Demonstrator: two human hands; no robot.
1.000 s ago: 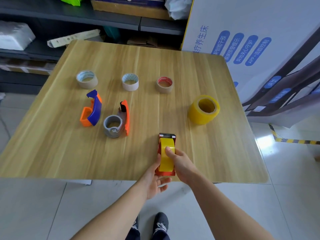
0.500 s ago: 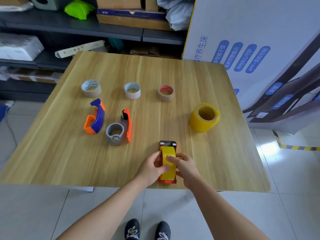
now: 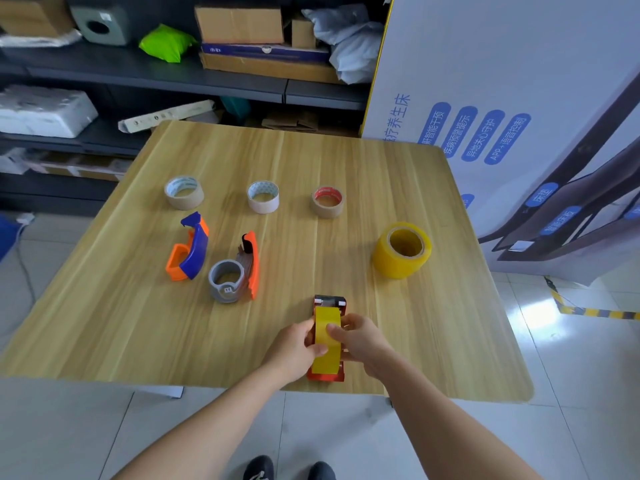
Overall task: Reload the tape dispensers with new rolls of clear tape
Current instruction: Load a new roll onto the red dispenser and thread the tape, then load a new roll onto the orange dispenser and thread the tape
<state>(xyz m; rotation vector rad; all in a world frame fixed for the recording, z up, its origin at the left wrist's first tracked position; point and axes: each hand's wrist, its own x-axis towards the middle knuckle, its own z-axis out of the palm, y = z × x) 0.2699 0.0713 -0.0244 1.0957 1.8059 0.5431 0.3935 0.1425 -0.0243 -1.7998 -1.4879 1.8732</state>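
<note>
A red tape dispenser [image 3: 325, 375] lies near the table's front edge with a yellow tape roll [image 3: 326, 341] seated in it. My left hand [image 3: 294, 348] grips the roll from the left, thumb on its face. My right hand [image 3: 363, 341] grips it from the right. An orange and blue dispenser [image 3: 188, 252] and an orange and grey dispenser [image 3: 239, 268] lie further left, both without tape. Three small rolls [image 3: 184, 192] [image 3: 263, 196] [image 3: 327, 201] stand in a row at the back. A wide yellow roll [image 3: 401, 249] sits at the right.
The wooden table [image 3: 346, 168] ends just behind my hands at the front edge. Dark shelves [image 3: 173, 74] with cardboard boxes and bags stand behind it. A large white printed board [image 3: 519, 98] leans at the right. Below is tiled floor, with my shoes in view.
My left hand came up from under the table edge onto the left side of the roll. The camera tilted up, showing more of the shelves.
</note>
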